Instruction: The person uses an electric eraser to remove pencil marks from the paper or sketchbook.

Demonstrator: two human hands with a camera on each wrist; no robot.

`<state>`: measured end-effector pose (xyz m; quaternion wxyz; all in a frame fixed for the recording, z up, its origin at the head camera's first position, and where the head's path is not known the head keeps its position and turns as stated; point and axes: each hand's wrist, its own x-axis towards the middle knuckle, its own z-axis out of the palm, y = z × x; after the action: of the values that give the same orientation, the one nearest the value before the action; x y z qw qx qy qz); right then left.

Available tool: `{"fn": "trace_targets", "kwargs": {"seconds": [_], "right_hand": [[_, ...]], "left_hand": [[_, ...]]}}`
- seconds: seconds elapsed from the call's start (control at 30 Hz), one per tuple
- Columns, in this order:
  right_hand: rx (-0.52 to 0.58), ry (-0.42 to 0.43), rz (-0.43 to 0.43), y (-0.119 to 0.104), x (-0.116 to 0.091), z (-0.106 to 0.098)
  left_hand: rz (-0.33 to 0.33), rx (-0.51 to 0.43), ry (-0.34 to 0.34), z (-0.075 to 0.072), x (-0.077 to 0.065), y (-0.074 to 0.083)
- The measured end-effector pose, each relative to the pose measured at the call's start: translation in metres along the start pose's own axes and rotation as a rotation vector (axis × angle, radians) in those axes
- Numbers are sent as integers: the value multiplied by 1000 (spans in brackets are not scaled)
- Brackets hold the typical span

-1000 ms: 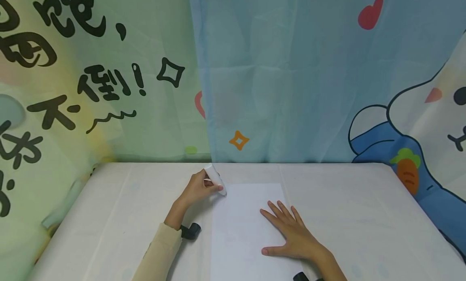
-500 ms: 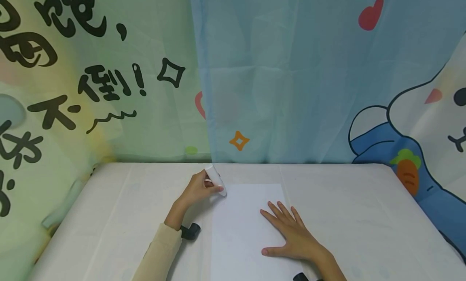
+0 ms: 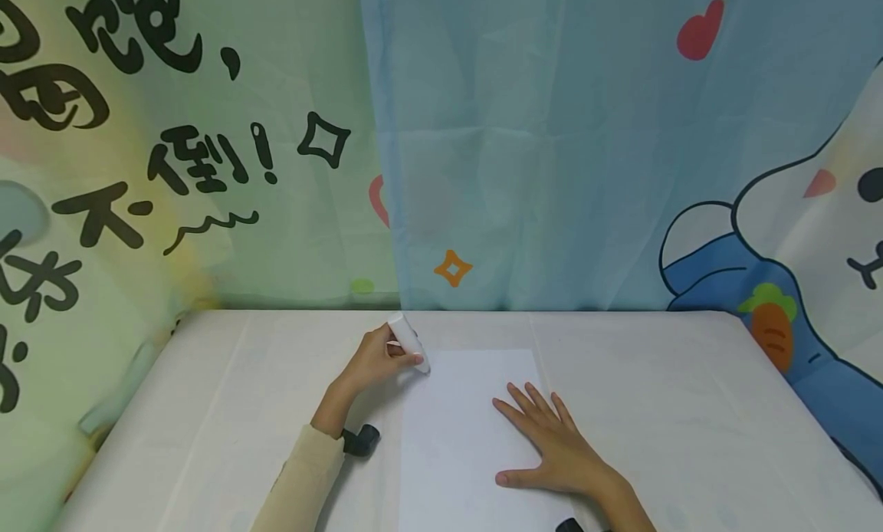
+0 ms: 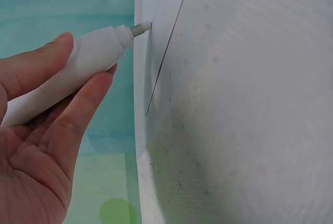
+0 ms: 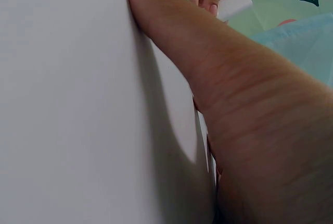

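Note:
My left hand (image 3: 373, 357) pinches a white electric eraser (image 3: 408, 342) between thumb and fingers at the upper left corner of a white sheet of paper (image 3: 451, 440). The eraser is tilted. In the left wrist view its grey collet and small white tip (image 4: 147, 25) point at the paper near its edge; whether the tip touches is hard to tell. My right hand (image 3: 552, 449) rests on the right part of the sheet, fingers spread and thumb out to the left. The right wrist view shows its thumb (image 5: 208, 52) lying along the paper, the other fingers mostly hidden.
The paper lies on a white-covered table (image 3: 690, 409). Its back edge meets a printed curtain (image 3: 524, 172) just beyond the left hand. Small dark specks dot the cover beside the paper's edge. A dark wrist camera (image 3: 362, 440) sits on the left wrist.
Both hands, the eraser and the paper keep their places. The head view has shifted by a few pixels only.

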<state>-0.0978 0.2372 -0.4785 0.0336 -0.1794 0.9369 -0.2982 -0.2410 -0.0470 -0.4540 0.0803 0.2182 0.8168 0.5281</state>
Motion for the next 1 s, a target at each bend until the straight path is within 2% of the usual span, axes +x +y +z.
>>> {"fn": "trace_targets", "kwargs": {"seconds": [1.0], "right_hand": [[-16,5,-12,2,0,1]], "left_hand": [[4,25,-24,-2,-1,2]]}}
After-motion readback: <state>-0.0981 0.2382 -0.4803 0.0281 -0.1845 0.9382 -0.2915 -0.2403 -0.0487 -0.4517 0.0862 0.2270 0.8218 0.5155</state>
